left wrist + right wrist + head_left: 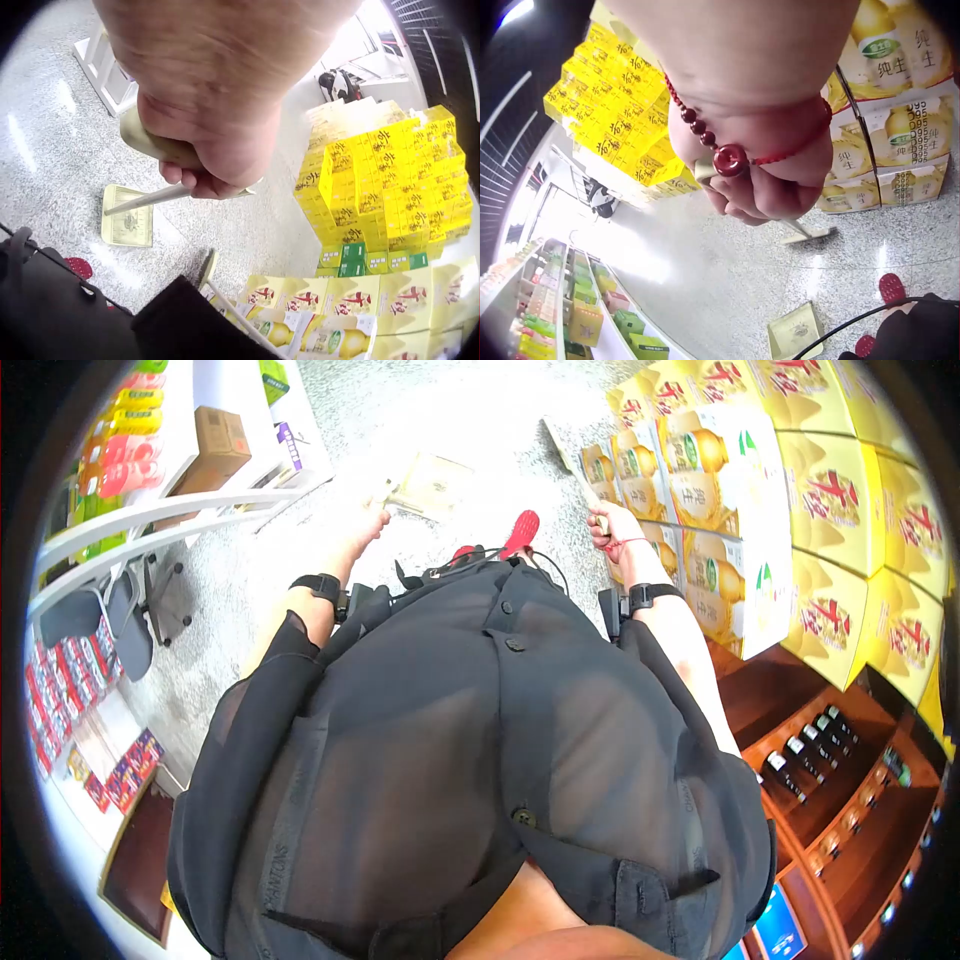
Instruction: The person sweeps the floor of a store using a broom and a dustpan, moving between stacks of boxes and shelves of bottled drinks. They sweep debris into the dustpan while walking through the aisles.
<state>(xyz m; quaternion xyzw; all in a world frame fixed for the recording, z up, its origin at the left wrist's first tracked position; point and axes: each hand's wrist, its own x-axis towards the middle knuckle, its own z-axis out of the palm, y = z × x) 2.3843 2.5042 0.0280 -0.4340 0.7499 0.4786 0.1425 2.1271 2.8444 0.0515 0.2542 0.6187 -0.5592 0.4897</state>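
My left hand [362, 528] grips the pale handle [139, 139] of a long-handled dustpan. The cream dustpan [127, 236] lies low at the floor ahead of me, with some small debris showing in its pan. On the other side, my right hand [615, 532] curls round the pale stick of a broom. Its flat broom head [808, 238] is down near the floor, beside the stacked cartons and apart from the dustpan. A red bead bracelet [730, 160] circles the right wrist. The right fingers hide most of the broom's upper end.
Beer cartons [705, 460] and yellow boxes [830, 500] are stacked high on the right. White shelves with goods [150, 445] stand left, near a grey office chair [130, 615]. A wooden wine rack [830, 780] is at lower right. The speckled floor [735, 262] shines under the lights.
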